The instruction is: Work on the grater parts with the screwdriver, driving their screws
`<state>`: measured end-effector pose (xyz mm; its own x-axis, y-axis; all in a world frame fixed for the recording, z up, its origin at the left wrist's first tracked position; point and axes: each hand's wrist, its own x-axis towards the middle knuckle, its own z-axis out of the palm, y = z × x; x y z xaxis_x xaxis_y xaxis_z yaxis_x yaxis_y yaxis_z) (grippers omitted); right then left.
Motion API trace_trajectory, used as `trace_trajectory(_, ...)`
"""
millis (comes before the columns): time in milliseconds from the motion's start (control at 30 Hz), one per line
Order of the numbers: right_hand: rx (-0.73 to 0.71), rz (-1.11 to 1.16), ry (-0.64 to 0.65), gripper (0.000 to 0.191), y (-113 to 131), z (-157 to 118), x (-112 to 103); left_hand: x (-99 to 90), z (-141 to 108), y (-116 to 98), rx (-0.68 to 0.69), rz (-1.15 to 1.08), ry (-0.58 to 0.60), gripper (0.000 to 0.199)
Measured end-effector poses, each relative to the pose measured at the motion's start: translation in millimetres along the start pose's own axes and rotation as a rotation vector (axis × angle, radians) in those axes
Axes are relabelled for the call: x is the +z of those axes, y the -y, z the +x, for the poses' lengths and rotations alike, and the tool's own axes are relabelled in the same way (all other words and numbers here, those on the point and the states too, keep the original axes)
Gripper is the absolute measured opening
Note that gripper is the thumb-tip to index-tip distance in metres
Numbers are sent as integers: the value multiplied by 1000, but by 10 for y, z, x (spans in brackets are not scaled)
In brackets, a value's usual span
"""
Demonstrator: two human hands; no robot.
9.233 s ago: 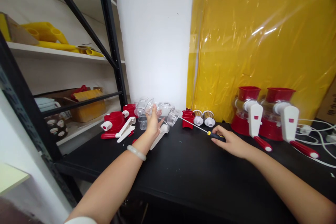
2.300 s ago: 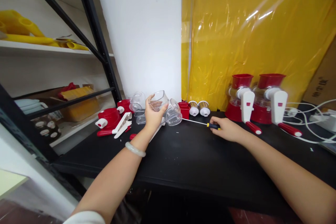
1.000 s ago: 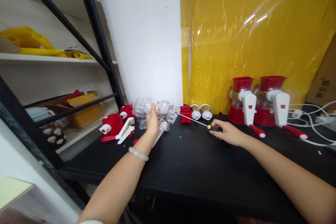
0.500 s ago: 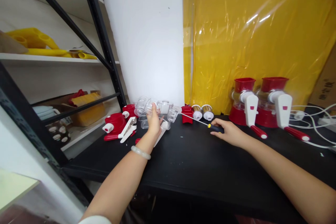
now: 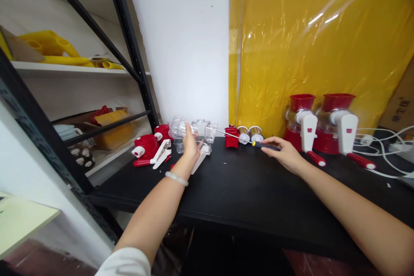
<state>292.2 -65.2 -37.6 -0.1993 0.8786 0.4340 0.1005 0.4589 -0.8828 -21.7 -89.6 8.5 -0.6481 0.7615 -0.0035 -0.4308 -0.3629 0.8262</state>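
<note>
My left hand (image 5: 191,144) is wrapped round a clear plastic grater body (image 5: 211,133), holding it above the black table. My right hand (image 5: 280,150) grips the dark handle of a screwdriver (image 5: 237,138); its long metal shaft points left and the tip meets the open right end of the clear body. Whether the tip touches the plastic I cannot tell. Below my left hand lies a white crank handle (image 5: 201,159). To its left are a red grater base (image 5: 146,146) and another white crank with a red grip (image 5: 159,155). More clear plastic parts (image 5: 177,126) sit behind my fingers.
A red hopper part (image 5: 231,138) and two metal drum graters (image 5: 255,133) stand at the back of the black table (image 5: 246,189). On the right are two assembled rotary graters (image 5: 300,125) and white cables (image 5: 375,148). A shelf rack (image 5: 129,43) rises at left.
The view has shifted slightly. The screwdriver lies at a shallower slant, with its handle higher relative to the tip. Both hands keep their holds.
</note>
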Motion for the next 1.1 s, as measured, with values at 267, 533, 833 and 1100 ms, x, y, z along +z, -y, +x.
trace_trajectory(267,157,551,-301,41,-48,89,96,12,-25,47,-14,-1,0,56)
trace_trajectory(533,93,564,-453,49,86,354,33,131,-160,87,-72,-30,2,57)
trace_trajectory(833,243,557,-442,49,-10,314,-41,355,-267,152,-18,-40,-77,63)
trace_trajectory(1100,311,613,-307,22,-224,136,-127,196,-266,218,129,-23,14,37)
